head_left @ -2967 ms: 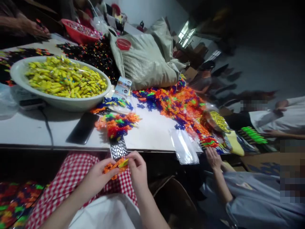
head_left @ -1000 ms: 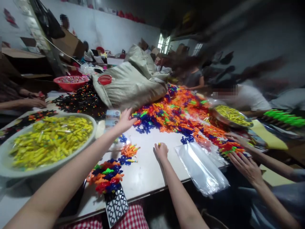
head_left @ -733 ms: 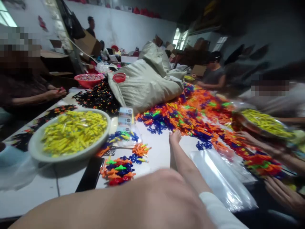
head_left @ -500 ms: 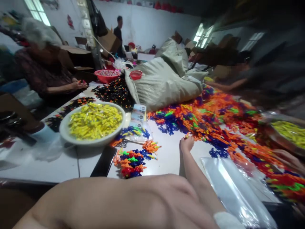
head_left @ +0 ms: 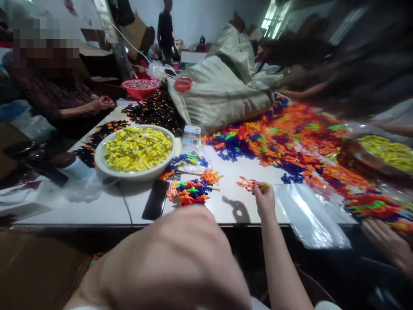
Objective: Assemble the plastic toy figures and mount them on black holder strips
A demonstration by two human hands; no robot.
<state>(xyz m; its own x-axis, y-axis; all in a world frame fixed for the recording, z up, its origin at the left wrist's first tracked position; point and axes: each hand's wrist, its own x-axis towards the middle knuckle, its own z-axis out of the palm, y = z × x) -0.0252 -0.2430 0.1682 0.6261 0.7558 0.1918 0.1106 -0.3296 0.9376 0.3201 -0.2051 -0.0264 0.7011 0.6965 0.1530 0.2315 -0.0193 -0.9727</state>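
My right hand [head_left: 265,200] is closed on small orange plastic figures [head_left: 247,183] just above the white table; a bit of yellow shows at its fingers. Very close to the camera, my left hand [head_left: 193,245] and forearm fill the lower middle, blurred, with the fingers hidden. Beyond it lies a bunch of orange, blue, green and red plastic figures [head_left: 193,189]. A large loose heap of such figures [head_left: 290,146] spreads over the right half of the table. Beside my right hand is a stack of clear plastic bags [head_left: 306,211].
A pale basin [head_left: 103,165] holds yellow pieces, with a black phone [head_left: 155,200] near it. Behind stand a large sack [head_left: 222,94] and a red bowl [head_left: 138,91]. Co-workers sit left and right; a co-worker's hand [head_left: 387,241] rests at the right edge.
My right hand has drawn back from the heap toward the table's near edge, with orange figures now showing in it. My left hand's outline has changed, and the view has tilted down.
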